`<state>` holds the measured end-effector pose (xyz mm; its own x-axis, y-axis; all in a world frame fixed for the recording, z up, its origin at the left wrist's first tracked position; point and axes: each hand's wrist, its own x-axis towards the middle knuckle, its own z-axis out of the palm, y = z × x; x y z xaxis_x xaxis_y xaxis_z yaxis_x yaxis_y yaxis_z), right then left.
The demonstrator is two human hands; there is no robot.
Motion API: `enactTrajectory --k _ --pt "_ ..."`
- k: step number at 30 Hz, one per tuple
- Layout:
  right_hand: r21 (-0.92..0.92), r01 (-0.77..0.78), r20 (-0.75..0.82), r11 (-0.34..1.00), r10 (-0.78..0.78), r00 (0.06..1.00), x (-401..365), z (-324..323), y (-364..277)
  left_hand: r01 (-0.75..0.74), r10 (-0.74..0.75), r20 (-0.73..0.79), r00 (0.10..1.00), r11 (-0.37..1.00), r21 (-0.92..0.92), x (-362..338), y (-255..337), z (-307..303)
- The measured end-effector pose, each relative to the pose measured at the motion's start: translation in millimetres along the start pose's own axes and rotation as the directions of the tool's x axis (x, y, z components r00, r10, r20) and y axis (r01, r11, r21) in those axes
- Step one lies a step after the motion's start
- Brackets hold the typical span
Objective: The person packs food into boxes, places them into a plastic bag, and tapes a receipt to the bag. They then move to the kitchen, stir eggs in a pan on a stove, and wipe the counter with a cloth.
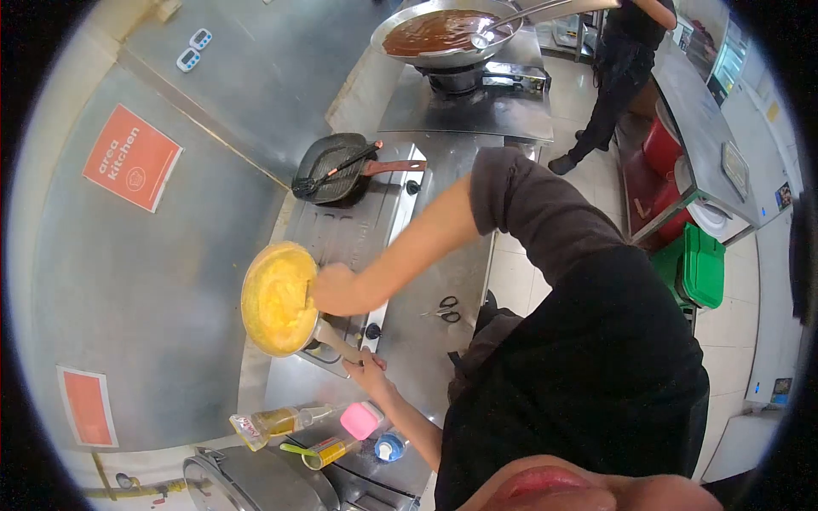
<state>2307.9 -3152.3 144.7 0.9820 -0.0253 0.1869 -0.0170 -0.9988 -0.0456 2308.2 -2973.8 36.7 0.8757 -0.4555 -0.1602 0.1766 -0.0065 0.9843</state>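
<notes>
Looks like mid-stir; a clean stroke calls for a steady pan. My left hand (366, 375) is wrapped round the handle (339, 343), forearm angled in. My right hand (336, 291), arm reaching across, is closed on what seems a utensil (308, 295), mostly hidden. Pan (248, 307) of yellow mix (279, 289) is over the stove (341, 232), wall side.

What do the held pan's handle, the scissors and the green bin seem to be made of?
Held pan's handle: matte tan, so wood or wood-look plastic. Scissors: grey blades look like bare metal; the black finger loops look like plastic. Green bin: most likely smooth moulded plastic, given its even colour and soft shine.
</notes>
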Motion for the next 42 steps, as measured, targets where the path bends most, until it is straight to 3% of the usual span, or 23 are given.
enactTrajectory --k 3,5,9,11,12,14,15,16,17,18,19,20,21,22,25,27,29,33,35,39,41,42 --pt "-0.013 0.064 -0.132 0.998 -0.066 0.989 6.4 -73.1 4.2 -0.01 0.01 -0.005 1.0 1.0 0.016 0.2 0.6 0.4" --pt "-0.106 0.12 -0.026 0.987 -0.123 0.992 5.1 -111.3 -3.1 0.0 0.0 0.009 1.0 0.999 0.038 -1.9 2.2 -2.3" --pt "-0.288 0.161 0.15 0.944 -0.122 0.981 13.5 -100.1 -29.4 -0.012 0.012 -0.012 1.0 0.999 0.038 -2.6 4.3 1.9" --pt "-0.086 -0.15 0.213 0.985 0.165 0.963 6.8 -102.3 -42.5 0.019 -0.019 -0.007 1.0 0.999 0.041 -1.0 5.0 4.6" --pt "-0.076 -0.139 0.221 0.987 0.153 0.963 20.4 -72.1 -39.1 0.049 -0.048 -0.013 0.999 0.998 0.05 -1.4 5.5 1.6" --pt "0.183 -0.601 0.182 0.778 0.574 0.798 61.4 11.4 -32.3 0.031 -0.031 0.009 0.999 0.999 0.009 7.0 -13.7 -6.5" --pt "0.074 -0.419 0.092 0.905 0.412 0.906 37.4 -23.2 -36.5 0.036 -0.034 -0.021 0.999 0.997 0.07 10.5 -25.8 -12.0" --pt "-0.066 -0.431 0.119 0.9 0.436 0.892 33.3 -48.0 -47.1 0.038 -0.032 -0.03 0.999 0.979 0.2 12.4 -39.5 -20.2" --pt "0.044 -0.56 0.068 0.827 0.557 0.828 60.6 8.9 -27.7 0.072 -0.045 -0.097 0.994 0.953 0.295 -7.2 -2.5 -2.9" --pt "0.099 -0.44 -0.005 0.892 0.443 0.897 56.9 -8.1 -24.3 0.107 -0.092 -0.08 0.993 0.97 0.217 -4.8 -3.8 -4.3" --pt "0.192 -0.355 -0.256 0.915 0.395 0.882 76.4 44.2 -4.4 0.009 -0.007 -0.01 1.0 0.982 0.189 -3.9 -2.5 -7.1" --pt "0.181 -0.269 -0.334 0.946 0.317 0.888 95.1 81.6 16.7 -0.174 0.172 0.03 0.985 0.947 0.27 19.8 -51.0 -21.2" --pt "-0.064 -0.301 -0.033 0.952 0.299 0.954 90.7 16.6 -3.7 -0.113 0.118 -0.008 0.993 0.966 0.231 8.1 -28.8 -17.4" --pt "-0.076 -0.231 -0.063 0.97 0.227 0.972 97.1 13.4 -5.9 -0.069 0.074 -0.023 0.997 0.981 0.179 0.5 -2.1 -8.1" --pt "-0.125 -0.12 -0.116 0.985 0.106 0.988 109.9 31.5 -5.1 -0.11 0.116 -0.019 0.993 0.976 0.188 1.4 -4.5 -7.6" --pt "-0.167 -0.06 -0.126 0.984 0.039 0.991 116.1 41.0 -11.0 0.002 0.004 -0.04 0.999 0.988 0.157 3.3 -5.8 -8.0" --pt "-0.21 0.174 -0.168 0.962 -0.211 0.963 107.2 44.9 -16.2 -0.027 0.034 -0.042 0.999 0.985 0.171 2.7 -3.4 -8.1" --pt "-0.193 0.266 -0.144 0.945 -0.295 0.944 65.6 29.0 -24.9 -0.06 0.068 -0.047 0.997 0.986 0.157 5.5 -8.4 -7.7" --pt "-0.247 0.261 0.027 0.933 -0.262 0.965 46.5 16.9 -25.4 -0.049 0.058 -0.054 0.997 0.988 0.149 3.0 -5.5 -6.9" --pt "-0.294 0.306 0.052 0.905 -0.305 0.951 15.8 -6.3 -10.2 -0.044 0.051 -0.045 0.998 0.987 0.153 2.1 -0.4 -7.1" --pt "-0.269 0.402 -0.099 0.875 -0.44 0.893 6.7 -21.2 3.8 -0.056 0.062 -0.037 0.997 0.99 0.13 2.9 -2.3 -7.3" --pt "-0.291 0.361 0.003 0.886 -0.376 0.927 8.7 -33.7 11.1 -0.07 0.074 -0.03 0.997 0.991 0.111 2.3 -3.6 -7.9"
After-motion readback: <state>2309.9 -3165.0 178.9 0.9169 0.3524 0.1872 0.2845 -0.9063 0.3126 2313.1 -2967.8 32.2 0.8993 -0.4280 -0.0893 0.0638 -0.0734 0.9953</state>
